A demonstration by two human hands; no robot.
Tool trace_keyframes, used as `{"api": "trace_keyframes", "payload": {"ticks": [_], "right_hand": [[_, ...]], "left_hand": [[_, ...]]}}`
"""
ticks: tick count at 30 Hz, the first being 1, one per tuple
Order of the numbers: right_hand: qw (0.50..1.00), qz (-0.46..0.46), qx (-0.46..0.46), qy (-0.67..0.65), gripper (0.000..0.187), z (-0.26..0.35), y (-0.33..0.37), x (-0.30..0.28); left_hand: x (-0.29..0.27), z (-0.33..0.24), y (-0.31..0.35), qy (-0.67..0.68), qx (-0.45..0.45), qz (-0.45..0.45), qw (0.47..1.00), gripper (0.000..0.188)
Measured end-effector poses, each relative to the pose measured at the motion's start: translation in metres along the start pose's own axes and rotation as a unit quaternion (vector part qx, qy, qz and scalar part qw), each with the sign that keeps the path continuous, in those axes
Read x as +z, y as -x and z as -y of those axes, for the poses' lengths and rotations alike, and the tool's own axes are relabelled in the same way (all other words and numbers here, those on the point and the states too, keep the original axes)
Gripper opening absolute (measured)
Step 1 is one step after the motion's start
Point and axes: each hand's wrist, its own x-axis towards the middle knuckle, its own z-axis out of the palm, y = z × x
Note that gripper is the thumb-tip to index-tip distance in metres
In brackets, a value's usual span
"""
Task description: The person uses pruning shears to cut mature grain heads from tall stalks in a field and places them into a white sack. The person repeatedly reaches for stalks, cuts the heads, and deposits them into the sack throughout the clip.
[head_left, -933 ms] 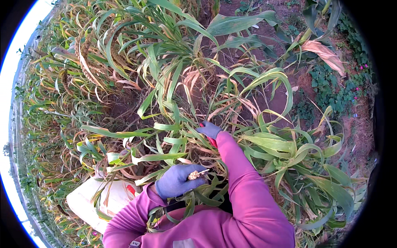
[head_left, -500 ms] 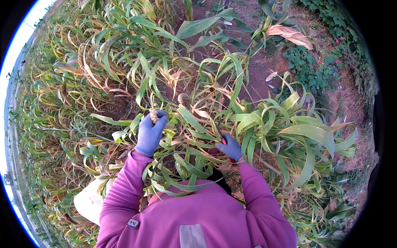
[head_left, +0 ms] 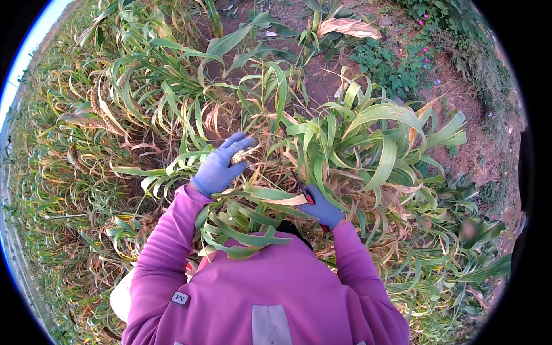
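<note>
My left hand (head_left: 221, 165), in a blue-grey glove, is among the leaves left of centre. Its fingers are stretched forward, with a pale millet head (head_left: 244, 155) between them and the thumb. To its right and nearer my body, my gloved right hand (head_left: 323, 208) is closed round pruning shears (head_left: 309, 197) with red on the handle and dark blades pointing up-left. Long green leaves (head_left: 270, 195) lie in front of my chest between the hands. Leaves and stalks partly hide the blade tips.
Tall leafy stalks (head_left: 379, 135) crowd close on the right. Drooping brown seed heads (head_left: 99, 109) hang at the left. A dry corn husk (head_left: 348, 27) stands out at the back. Behind my left arm is a white container or bag (head_left: 119, 296). Reddish soil (head_left: 322, 86) shows beyond the stalks.
My left hand has moved slightly right, and its fingers have stretched out around the millet head. My right hand with the shears has stayed about level. The view has shifted to the right.
</note>
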Motion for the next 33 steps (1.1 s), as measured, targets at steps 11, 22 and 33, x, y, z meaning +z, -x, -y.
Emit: {"api": "trace_keyframes", "payload": {"ticks": [11, 22, 33], "right_hand": [[0.992, -0.114, 0.047, -0.035, 0.057, 0.004, 0.030, 0.006], [0.950, -0.306, 0.005, 0.054, 0.052, 0.029, 0.027, 0.036], [0.998, -0.022, -0.023, 0.059, 0.050, 0.086, 0.018, 0.077]], "left_hand": [[0.032, 0.028, 0.040, 0.341, -0.169, 0.347, 0.857, 0.042], [0.036, 0.020, 0.061, 0.417, -0.254, 0.079, 0.869, 0.016], [0.034, 0.016, 0.061, 0.395, -0.257, 0.084, 0.878, 0.016]]}}
